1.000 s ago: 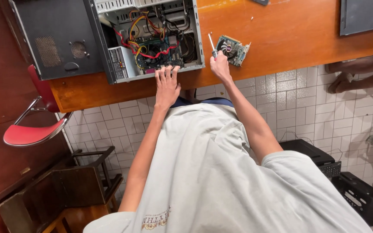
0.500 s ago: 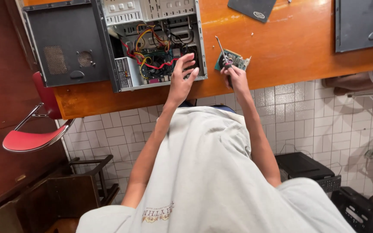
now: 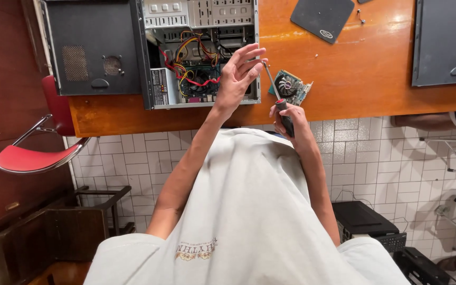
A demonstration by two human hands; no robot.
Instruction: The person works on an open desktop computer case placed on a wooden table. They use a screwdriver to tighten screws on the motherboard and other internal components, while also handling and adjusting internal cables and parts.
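Note:
My right hand (image 3: pixel 291 124) is shut on a screwdriver (image 3: pixel 276 92) with a red and black handle, its shaft pointing up and left. My left hand (image 3: pixel 237 79) is raised over the open computer case (image 3: pixel 201 53), fingers spread, fingertips at the screwdriver's tip. I cannot tell whether they pinch anything. A small graphics card (image 3: pixel 294 87) with a round fan lies on the orange wooden table (image 3: pixel 365 79) just right of the case, behind the shaft. Coloured cables fill the inside of the case.
A dark side panel (image 3: pixel 91 47) lies left of the case and another dark panel (image 3: pixel 447 42) at the far right. A black mouse pad (image 3: pixel 322 18) and loose screws (image 3: pixel 361 16) sit at the back. A red chair (image 3: pixel 32 158), a black case (image 3: pixel 365 219) on the floor, another person's leg (image 3: pixel 434 121).
My left hand rose from the table's edge over the case to the screwdriver's tip. My right hand drew the screwdriver back from the card toward the table edge.

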